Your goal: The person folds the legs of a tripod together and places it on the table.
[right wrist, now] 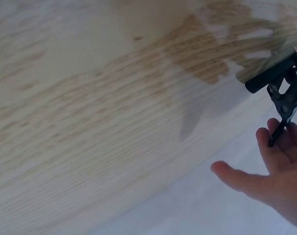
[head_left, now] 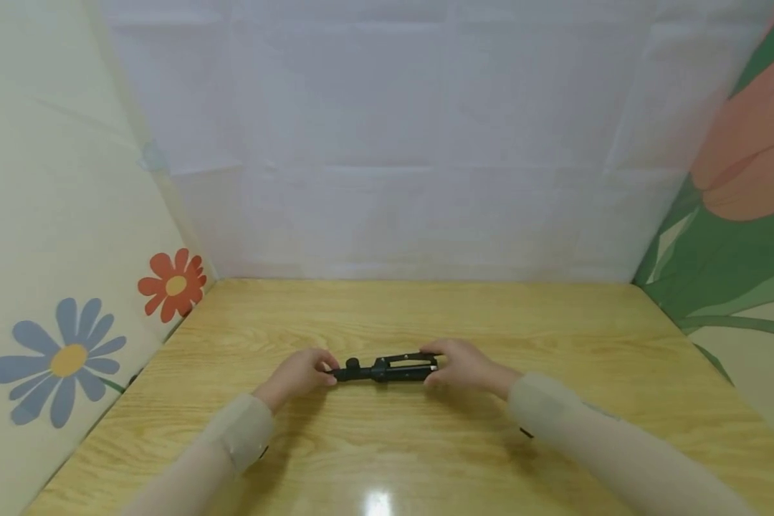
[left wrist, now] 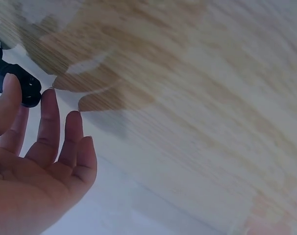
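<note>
A small black tripod point(head_left: 379, 370) lies lengthwise between the two hands, just over the wooden table, its head end to the left and its legs to the right. My left hand point(head_left: 301, 373) pinches the left end between thumb and forefinger. In the left wrist view, the other fingers of the left hand point(left wrist: 45, 171) spread away from the tripod's end point(left wrist: 28, 85). My right hand point(head_left: 462, 365) is at the leg tips. From the right wrist, fingers of the right hand point(right wrist: 281, 166) touch one tripod leg point(right wrist: 281, 128), and the thumb stands apart from it.
Around the hands lies a glossy wood-grain table point(head_left: 374, 308). A creased white sheet point(head_left: 400, 143) hangs behind it. Painted flowers point(head_left: 71, 358) cover the left wall, and a large tulip mural point(head_left: 748, 165) covers the right.
</note>
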Tool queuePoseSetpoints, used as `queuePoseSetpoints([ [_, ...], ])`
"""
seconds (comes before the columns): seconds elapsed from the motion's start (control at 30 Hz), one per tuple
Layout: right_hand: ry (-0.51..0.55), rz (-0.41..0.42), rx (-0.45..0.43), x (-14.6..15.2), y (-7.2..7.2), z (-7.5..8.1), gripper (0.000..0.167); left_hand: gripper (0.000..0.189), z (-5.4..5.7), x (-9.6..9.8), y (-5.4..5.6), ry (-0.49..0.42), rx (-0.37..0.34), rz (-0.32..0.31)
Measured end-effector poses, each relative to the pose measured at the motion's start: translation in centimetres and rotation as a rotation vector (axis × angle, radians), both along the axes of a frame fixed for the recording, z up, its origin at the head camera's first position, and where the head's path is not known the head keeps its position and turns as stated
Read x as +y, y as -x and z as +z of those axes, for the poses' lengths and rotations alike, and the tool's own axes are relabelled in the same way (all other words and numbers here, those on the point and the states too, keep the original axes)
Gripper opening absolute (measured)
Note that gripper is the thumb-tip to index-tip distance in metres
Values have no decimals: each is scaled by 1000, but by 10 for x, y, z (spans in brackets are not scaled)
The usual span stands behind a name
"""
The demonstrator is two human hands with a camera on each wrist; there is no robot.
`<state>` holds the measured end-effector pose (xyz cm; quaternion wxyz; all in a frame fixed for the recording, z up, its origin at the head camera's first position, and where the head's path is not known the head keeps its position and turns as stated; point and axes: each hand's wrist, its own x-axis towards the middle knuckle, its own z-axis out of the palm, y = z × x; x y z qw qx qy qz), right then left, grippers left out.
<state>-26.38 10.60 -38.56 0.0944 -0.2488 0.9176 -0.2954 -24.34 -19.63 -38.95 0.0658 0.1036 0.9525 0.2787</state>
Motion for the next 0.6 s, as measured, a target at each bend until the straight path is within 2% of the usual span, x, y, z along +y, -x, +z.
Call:
queuePoseSetpoints([
  [0.1,33,17,-30,9,1,1,62,14,1,3,-1,35,20,-2],
  [0.3,80,60,-22,21,2,3,62,14,4,5,-3,74,40,-1],
  [0.6,122,54,-5,24,4,-1,62,17,8,8,-5,24,4,14],
])
